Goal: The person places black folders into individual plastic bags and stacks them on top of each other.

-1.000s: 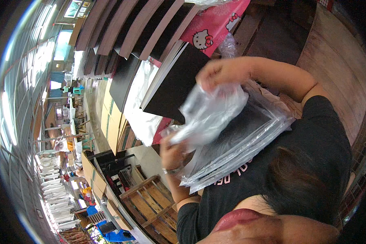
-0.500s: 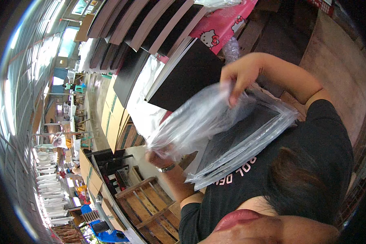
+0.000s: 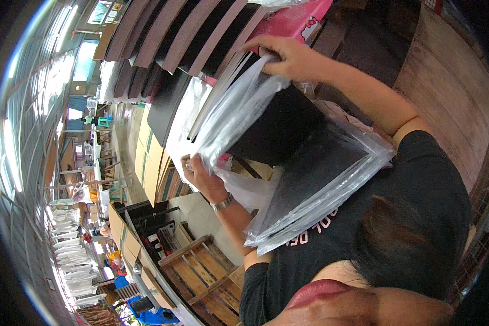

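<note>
My left hand, with a watch on its wrist, is closed on one end of a clear plastic bag. The other end is gripped by my right hand, its fingers curled over the edge. Between them the bag is stretched across the front of a black board. Against my body rests a batch of clear plastic bags with a dark flat surface showing through. The plastic hides part of my left fingertips.
Beyond my hands stand stacked black boards with pale edges. A pink printed sheet lies beside them. Flattened cardboard is at the left, and a wooden slatted pallet lies below my left arm.
My right hand has moved up and away from my body, drawing the plastic bag out over the black board. The left hand has shifted slightly, still gripping its end.
</note>
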`<state>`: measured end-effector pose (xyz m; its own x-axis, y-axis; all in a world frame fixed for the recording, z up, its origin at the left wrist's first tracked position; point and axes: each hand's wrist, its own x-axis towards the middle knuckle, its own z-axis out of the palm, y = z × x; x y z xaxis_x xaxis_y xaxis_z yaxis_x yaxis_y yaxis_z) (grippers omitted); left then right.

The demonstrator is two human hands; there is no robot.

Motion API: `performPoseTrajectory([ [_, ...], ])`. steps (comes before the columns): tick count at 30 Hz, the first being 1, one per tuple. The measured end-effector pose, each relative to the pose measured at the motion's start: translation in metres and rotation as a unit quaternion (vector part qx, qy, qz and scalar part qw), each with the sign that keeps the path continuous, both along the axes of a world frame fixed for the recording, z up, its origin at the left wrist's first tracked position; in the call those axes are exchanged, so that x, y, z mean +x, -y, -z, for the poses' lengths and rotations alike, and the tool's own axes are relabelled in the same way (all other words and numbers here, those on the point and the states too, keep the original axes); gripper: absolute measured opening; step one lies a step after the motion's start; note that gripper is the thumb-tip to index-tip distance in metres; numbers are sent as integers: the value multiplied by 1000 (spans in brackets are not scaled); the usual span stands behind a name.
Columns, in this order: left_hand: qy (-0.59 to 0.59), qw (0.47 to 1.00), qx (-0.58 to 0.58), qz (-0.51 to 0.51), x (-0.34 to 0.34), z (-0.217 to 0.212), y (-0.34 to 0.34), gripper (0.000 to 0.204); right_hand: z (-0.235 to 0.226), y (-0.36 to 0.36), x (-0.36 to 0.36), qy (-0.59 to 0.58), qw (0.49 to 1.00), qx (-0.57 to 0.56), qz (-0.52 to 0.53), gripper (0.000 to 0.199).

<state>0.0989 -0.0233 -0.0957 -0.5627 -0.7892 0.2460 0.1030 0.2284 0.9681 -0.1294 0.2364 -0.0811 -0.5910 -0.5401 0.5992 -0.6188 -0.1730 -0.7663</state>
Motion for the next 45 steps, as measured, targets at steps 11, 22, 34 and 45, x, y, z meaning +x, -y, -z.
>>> performPoseTrajectory([
  [11,55,953,-272,-118,33,-22,-73,15,-21,-52,26,257,939,172,-151,18],
  [22,388,837,241,300,76,42,-40,22,184,-78,3,574,757,76,-303,32],
  [34,298,930,98,190,79,122,15,17,102,-47,-1,323,804,295,-402,50],
  [45,-100,891,142,419,-9,9,-68,46,93,47,65,67,897,164,-405,70],
])
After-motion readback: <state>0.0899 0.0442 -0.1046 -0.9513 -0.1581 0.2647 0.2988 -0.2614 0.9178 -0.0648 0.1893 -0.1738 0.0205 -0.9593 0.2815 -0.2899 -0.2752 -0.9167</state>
